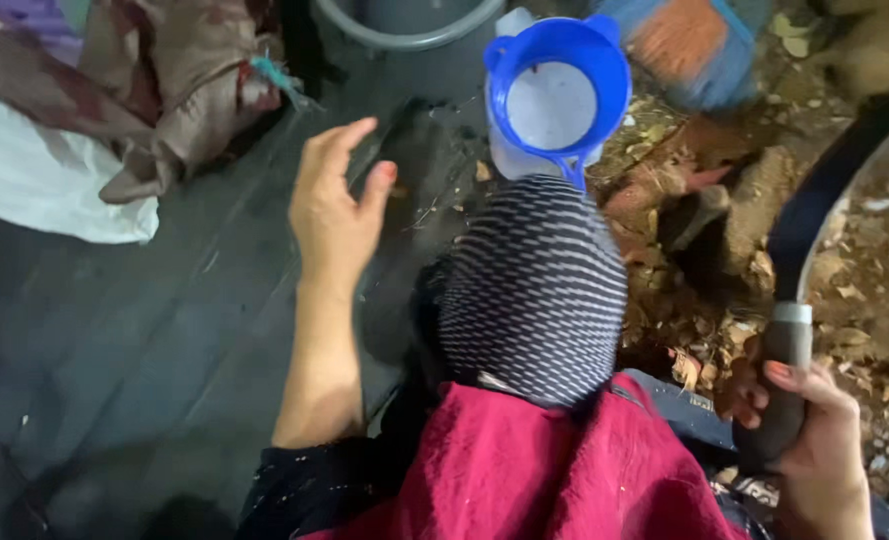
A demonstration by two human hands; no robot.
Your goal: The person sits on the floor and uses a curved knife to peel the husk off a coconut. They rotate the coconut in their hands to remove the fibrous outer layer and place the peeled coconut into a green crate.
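The right hand (814,445) is wrapped in a closed fist around the dark handle of a curved blade (814,195). The blade arcs up from a metal collar toward the upper right corner of the view, above ground covered with dry leaves and husks (864,290). The left hand (336,195) is raised and empty, fingers loosely spread and slightly curled, over the dark wooden floor (144,330). A blue plastic jug (556,90) holding a pale liquid stands at the far edge of the floor, beside a grey bucket (414,30). A dark patterned cloth (534,290) covers the knee between both hands, with red fabric (524,470) below. Crumpled brown and white cloth (94,110) lies at the far left corner.
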